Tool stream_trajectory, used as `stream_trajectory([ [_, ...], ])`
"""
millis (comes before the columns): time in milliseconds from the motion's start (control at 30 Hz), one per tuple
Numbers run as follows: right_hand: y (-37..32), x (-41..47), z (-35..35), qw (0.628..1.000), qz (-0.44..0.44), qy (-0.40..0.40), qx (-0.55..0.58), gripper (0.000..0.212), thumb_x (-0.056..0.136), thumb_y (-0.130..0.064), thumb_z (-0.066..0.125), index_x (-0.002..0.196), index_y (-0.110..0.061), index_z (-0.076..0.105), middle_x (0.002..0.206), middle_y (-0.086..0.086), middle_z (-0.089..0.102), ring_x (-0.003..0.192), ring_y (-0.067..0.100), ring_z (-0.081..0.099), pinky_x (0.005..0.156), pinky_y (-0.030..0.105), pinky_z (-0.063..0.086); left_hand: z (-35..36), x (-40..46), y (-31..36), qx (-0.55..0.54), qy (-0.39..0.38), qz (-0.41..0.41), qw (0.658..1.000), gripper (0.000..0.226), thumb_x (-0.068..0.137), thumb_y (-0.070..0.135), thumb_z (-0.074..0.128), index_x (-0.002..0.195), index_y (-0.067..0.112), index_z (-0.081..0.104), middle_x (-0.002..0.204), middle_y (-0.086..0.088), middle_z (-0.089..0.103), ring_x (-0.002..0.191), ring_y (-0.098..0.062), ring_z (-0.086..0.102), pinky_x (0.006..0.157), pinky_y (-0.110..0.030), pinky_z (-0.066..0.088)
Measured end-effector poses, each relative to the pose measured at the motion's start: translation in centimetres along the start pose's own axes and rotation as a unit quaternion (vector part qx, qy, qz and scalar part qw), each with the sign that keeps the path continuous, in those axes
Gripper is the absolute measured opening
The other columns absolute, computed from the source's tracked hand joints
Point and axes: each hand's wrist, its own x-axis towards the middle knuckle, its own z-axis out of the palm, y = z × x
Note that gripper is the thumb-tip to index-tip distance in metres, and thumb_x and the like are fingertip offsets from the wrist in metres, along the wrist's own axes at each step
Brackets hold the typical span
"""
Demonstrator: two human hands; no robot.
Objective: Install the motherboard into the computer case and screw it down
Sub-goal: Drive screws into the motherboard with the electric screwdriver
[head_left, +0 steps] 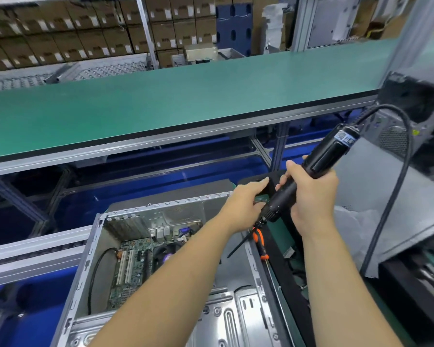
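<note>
The case (161,259) lies open side up on the desk (293,229), which gives access from above. The motherboard (133,266) already sits inside on the case floor, its ports toward the rear wall; whether any screws are in cannot be made out. The right hand (311,196) is wrapped firmly around the body of the driver (308,171), a corded black power tool. It is held at a slant above the case's right edge, bit (238,244) pointing down and left toward the interior, so the tool appears ready for work but not yet set on a screw point. The left hand (248,199) reaches over the far right corner of the case, fingers extended toward a small green tray (262,198) just beside the driver's nose; judged to be fetching a screw, though none is visible and the fingertips are partly hidden. An orange-handled hand tool (259,242) lies on the desk along the case's right side, within reach.
</note>
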Motion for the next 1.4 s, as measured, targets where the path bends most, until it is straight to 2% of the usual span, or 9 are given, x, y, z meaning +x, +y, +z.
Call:
stream_trajectory([
  [100, 0.4, 0.0, 0.4, 1.0, 0.005, -0.014, -0.015, 0.03, 0.083, -0.003, 0.073, 0.099, -0.019, 0.053, 0.067, 0.006, 0.058, 0.061, 0.027, 0.058, 0.063, 0.041, 0.052, -0.1, -0.8, -0.7, -0.011, 0.05, -0.01, 0.999, 0.043, 0.1, 0.017, 0.056, 0.143, 0.021, 0.054, 0.137, 0.003, 0.057, 0.121, -0.008, 0.051, 0.108, -0.027, 0.039],
  [200, 1.0, -0.3, 1.4, 0.999, 0.002, -0.03, -0.035, 0.03, 0.083, -0.004, 0.073, 0.098, -0.021, 0.053, 0.065, 0.003, 0.059, 0.059, 0.026, 0.058, 0.064, 0.041, 0.052, -1.0, -2.5, -2.1, -0.071, 0.118, -0.024, 0.99, 0.022, 0.099, 0.022, 0.057, 0.114, 0.022, 0.074, 0.097, 0.017, 0.069, 0.089, 0.003, 0.059, 0.084, -0.022, 0.049],
  [300, 1.7, -0.9, 3.1, 0.997, -0.002, -0.051, -0.057, 0.03, 0.082, -0.006, 0.073, 0.095, -0.023, 0.052, 0.064, 0.001, 0.06, 0.056, 0.023, 0.06, 0.059, 0.038, 0.054, -2.6, -4.8, -4.3, -0.19, 0.093, -0.051, 0.976, 0.02, 0.098, 0.018, 0.058, 0.098, 0.025, 0.077, 0.074, 0.016, 0.07, 0.067, 0.001, 0.06, 0.065, -0.018, 0.049],
  [433, 3.1, -1.9, 5.6, 0.993, -0.005, -0.062, -0.098, 0.029, 0.081, -0.007, 0.072, 0.094, -0.022, 0.051, 0.061, 0.0, 0.06, 0.054, 0.022, 0.059, 0.059, 0.04, 0.055, -3.5, -7.8, -7.6, -0.218, 0.054, -0.093, 0.97, 0.019, 0.098, 0.014, 0.061, 0.1, 0.022, 0.078, 0.089, 0.007, 0.076, 0.073, -0.004, 0.065, 0.07, -0.019, 0.054],
  [633, 5.2, -3.7, 7.8, 0.981, -0.015, -0.078, -0.178, 0.024, 0.079, -0.019, 0.073, 0.088, -0.029, 0.054, 0.063, 0.005, 0.065, 0.061, 0.027, 0.064, 0.076, 0.058, 0.06, -1.9, -9.7, -10.1, -0.283, 0.102, -0.127, 0.945, 0.022, 0.084, 0.014, 0.079, 0.095, 0.033, 0.075, 0.091, 0.002, 0.075, 0.082, -0.006, 0.066, 0.085, -0.024, 0.057],
  [833, 6.5, -4.9, 8.1, 0.974, -0.022, -0.087, -0.209, 0.023, 0.082, -0.014, 0.073, 0.094, -0.018, 0.054, 0.068, 0.008, 0.066, 0.062, 0.026, 0.064, 0.077, 0.061, 0.058, -0.6, -9.8, -11.0, -0.264, 0.15, -0.125, 0.944, 0.022, 0.083, 0.017, 0.08, 0.083, 0.039, 0.077, 0.088, 0.017, 0.075, 0.088, -0.003, 0.07, 0.089, -0.027, 0.056],
  [967, 6.4, -5.0, 8.0, 0.976, -0.023, -0.077, -0.2, 0.023, 0.079, -0.019, 0.073, 0.092, -0.023, 0.055, 0.067, 0.008, 0.066, 0.062, 0.027, 0.064, 0.077, 0.061, 0.059, -0.8, -9.7, -11.5, -0.266, 0.158, -0.126, 0.943, 0.028, 0.083, 0.014, 0.079, 0.073, 0.04, 0.076, 0.082, 0.011, 0.075, 0.083, -0.012, 0.07, 0.085, -0.034, 0.057],
  [1100, 6.3, -4.9, 7.8, 0.978, -0.033, -0.071, -0.196, 0.025, 0.077, -0.021, 0.075, 0.092, -0.027, 0.056, 0.068, 0.007, 0.066, 0.063, 0.027, 0.066, 0.079, 0.061, 0.059, -0.6, -9.5, -11.8, -0.288, 0.16, -0.119, 0.937, 0.025, 0.088, 0.006, 0.07, 0.074, 0.027, 0.072, 0.071, 0.007, 0.07, 0.068, -0.008, 0.064, 0.071, -0.024, 0.054],
  [1400, 4.0, -4.4, 8.2, 0.991, -0.058, -0.041, -0.115, 0.04, 0.079, -0.013, 0.076, 0.078, -0.049, 0.059, 0.066, 0.001, 0.064, 0.058, 0.025, 0.062, 0.072, 0.054, 0.06, -0.5, -9.2, -13.6, -0.271, 0.181, -0.197, 0.925, 0.01, 0.088, 0.006, 0.073, 0.088, 0.016, 0.072, 0.084, -0.005, 0.072, 0.072, -0.007, 0.067, 0.077, -0.027, 0.059],
])
